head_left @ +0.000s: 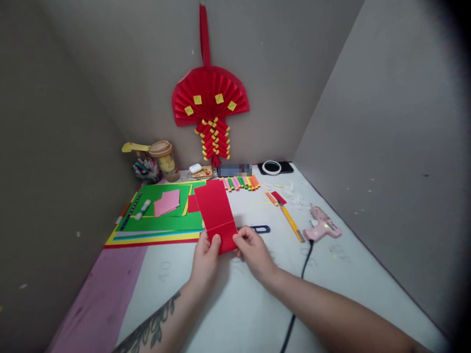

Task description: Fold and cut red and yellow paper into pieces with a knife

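Observation:
Between my two hands is a strip of red paper [216, 203], held up off the table and tilted, with a crease across its lower part. My left hand [206, 252] pinches its lower left edge, thumb on the front. At the lower right corner my right hand [253, 247] grips the paper between thumb and fingers. Behind the right hand lies a dark blue tool with a looped handle [262, 229], perhaps scissors, partly hidden. Another red paper piece [193, 204] shows just left of the strip.
Coloured sheets [154, 224] are stacked at left, with pink paper [168, 203] on top. Rolled paper tubes [241, 183] line the back. On the right are a yellow cutter [292, 223] and a pink glue gun [322, 223] with a trailing cord. A red fan decoration [209, 95] hangs on the wall.

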{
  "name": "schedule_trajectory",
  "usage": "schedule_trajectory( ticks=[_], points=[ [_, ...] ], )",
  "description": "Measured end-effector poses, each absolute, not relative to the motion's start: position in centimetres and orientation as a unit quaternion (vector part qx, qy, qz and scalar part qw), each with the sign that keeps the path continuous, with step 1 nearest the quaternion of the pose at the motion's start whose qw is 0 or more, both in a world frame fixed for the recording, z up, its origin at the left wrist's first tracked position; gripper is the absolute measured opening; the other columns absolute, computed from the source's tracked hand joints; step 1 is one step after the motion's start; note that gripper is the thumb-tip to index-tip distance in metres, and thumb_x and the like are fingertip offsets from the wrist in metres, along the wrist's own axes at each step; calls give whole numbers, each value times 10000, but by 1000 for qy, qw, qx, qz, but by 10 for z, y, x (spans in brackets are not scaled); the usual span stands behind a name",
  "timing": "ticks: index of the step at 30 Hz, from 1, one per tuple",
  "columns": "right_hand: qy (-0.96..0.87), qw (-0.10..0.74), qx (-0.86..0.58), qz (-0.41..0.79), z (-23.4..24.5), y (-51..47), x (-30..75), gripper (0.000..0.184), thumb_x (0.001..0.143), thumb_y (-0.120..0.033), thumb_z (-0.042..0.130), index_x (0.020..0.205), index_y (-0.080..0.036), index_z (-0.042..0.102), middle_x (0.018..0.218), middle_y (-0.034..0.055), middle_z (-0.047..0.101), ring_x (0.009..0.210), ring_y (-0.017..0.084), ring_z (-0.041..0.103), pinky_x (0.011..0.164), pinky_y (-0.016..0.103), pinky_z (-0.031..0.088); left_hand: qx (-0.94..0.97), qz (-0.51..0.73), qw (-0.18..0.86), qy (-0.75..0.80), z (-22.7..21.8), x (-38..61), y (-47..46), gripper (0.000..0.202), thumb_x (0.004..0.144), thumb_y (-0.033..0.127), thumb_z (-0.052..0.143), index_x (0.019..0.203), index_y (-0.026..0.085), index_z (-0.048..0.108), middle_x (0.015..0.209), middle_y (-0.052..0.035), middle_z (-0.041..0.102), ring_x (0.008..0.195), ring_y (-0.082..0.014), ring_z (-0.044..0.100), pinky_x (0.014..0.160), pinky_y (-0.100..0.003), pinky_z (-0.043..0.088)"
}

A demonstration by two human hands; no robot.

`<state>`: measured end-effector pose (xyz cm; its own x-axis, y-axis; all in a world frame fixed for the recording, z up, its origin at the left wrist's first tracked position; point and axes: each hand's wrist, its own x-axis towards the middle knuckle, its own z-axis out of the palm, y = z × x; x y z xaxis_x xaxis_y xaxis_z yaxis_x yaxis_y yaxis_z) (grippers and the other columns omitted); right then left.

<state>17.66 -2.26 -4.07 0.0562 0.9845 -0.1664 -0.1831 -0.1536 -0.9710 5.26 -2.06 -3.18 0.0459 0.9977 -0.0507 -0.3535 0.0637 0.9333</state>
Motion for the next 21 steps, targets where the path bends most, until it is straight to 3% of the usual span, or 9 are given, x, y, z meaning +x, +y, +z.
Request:
schedule_trajectory(
  ticks=[4,8,13,21],
  points=[
    [-368,538,-499,571,-40,-19,176,281,685,-286,612,814,-231,369,592,-94,474,429,83,458,404,186,341,402,549,603,417,-32,51,-18,338,814,317,578,1108,160,521,1097,-100,652,979,-211,617,898,-351,453],
    [-419,540,-476,553,-39,-12,183,217,716,-324,615,833,-203,478,731,-14,563,639,124,537,578,233,444,424,517,618,413,-34,50,-18,340,819,305,569,1125,166,518,1159,-103,627,1033,-209,592,902,-330,449],
    [-424,521,-474,569,-36,-9,193,308,723,-409,635,644,-193,431,576,-44,479,513,98,433,484,217,355,434,490,640,403,-36,51,-20,334,819,308,570,1116,165,519,1148,-100,634,1017,-210,599,884,-331,459],
    [-385,548,-460,583,-37,-11,194,342,717,-432,653,633,-198,417,483,-83,412,417,69,319,423,202,281,455,460,631,428,-33,46,-16,309,788,330,612,1025,132,595,1041,-103,675,916,-214,629,830,-327,479]
  ],
)
